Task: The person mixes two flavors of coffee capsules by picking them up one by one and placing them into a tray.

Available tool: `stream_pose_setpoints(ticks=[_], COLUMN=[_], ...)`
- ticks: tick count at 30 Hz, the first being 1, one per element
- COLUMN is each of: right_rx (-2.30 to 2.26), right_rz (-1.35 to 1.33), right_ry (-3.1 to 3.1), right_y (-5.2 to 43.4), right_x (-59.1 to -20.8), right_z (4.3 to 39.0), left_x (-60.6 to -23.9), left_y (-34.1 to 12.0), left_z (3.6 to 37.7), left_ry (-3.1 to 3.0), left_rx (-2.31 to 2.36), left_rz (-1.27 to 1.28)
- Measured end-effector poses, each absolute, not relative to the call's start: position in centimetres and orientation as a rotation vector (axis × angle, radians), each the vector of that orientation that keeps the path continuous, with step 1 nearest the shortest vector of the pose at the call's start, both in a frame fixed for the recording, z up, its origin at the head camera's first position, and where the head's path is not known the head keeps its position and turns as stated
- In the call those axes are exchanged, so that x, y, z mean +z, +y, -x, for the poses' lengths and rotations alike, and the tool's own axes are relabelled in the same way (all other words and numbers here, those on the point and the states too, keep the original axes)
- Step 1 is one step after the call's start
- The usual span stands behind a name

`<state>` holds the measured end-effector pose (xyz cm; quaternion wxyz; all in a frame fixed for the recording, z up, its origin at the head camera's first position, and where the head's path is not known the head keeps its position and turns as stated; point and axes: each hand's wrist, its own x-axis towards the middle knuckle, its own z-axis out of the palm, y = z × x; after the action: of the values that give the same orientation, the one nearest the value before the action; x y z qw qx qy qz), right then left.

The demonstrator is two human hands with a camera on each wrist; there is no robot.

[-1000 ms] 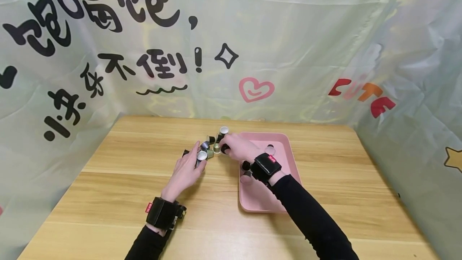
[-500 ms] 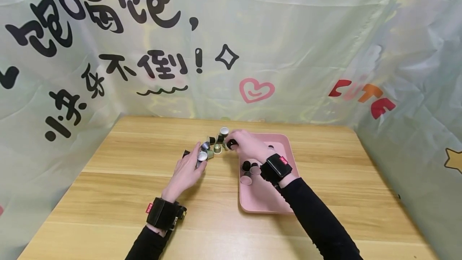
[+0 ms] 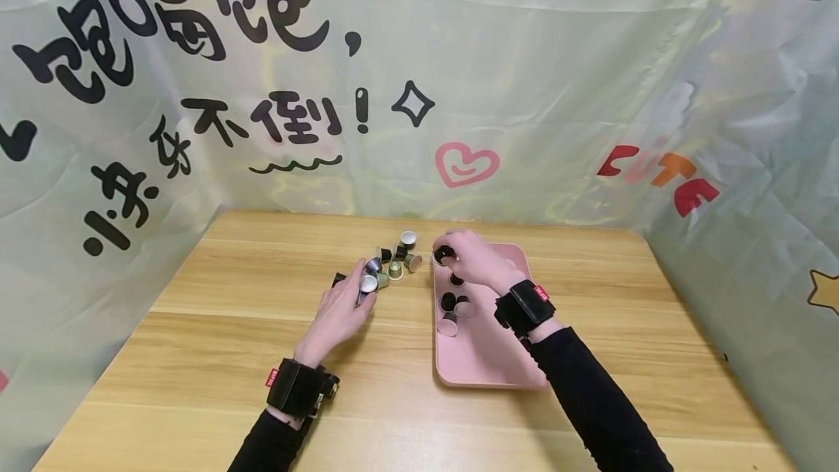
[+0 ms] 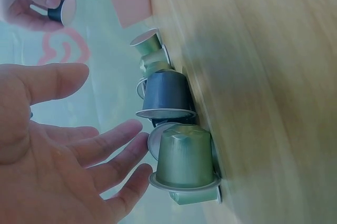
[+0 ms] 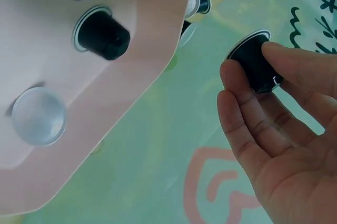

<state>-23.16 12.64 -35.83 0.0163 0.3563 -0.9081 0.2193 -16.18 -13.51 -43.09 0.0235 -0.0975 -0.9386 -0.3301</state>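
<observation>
A wooden table [image 3: 262, 355] carries all items, backed by a printed cloth backdrop [image 3: 524, 79] on the far and side walls.

A pink tray [image 3: 488, 363] lies right of the table's centre, its far edge near the table's far edge. Inside it, toward its left wall, several coffee capsules [image 3: 452, 308] stand close together; the right wrist view shows one black capsule in the tray [image 5: 102, 32] beside a clear domed one [image 5: 39, 116].

The right hand [image 3: 475, 261] is over the tray's far left corner, thumb and fingertips pinching a black capsule [image 3: 443, 254], [image 5: 254, 61], which is clear of the tray floor.

The left hand [image 3: 341, 308] rests on the table left of the tray, fingers straight and loosely spread, holding nothing; its fingertips [image 4: 126, 145] are just beside a loose cluster of capsules [image 3: 390, 261] on the table near the far edge. The nearest are a green capsule [image 4: 184, 155] and a dark blue capsule [image 4: 167, 93], touching each other.
</observation>
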Motion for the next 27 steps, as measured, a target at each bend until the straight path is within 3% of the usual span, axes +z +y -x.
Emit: stream_pose_setpoints(ticks=[27], right_rx=[0.591], right_rz=[-0.795], right_ry=[-2.914], right_y=[16.0], right_x=[-37.5], right_z=[24.3], left_x=[-43.3], left_y=[-13.6], left_z=[16.2], left_ry=[-2.902], left_rx=[-1.030], left_rz=[0.291])
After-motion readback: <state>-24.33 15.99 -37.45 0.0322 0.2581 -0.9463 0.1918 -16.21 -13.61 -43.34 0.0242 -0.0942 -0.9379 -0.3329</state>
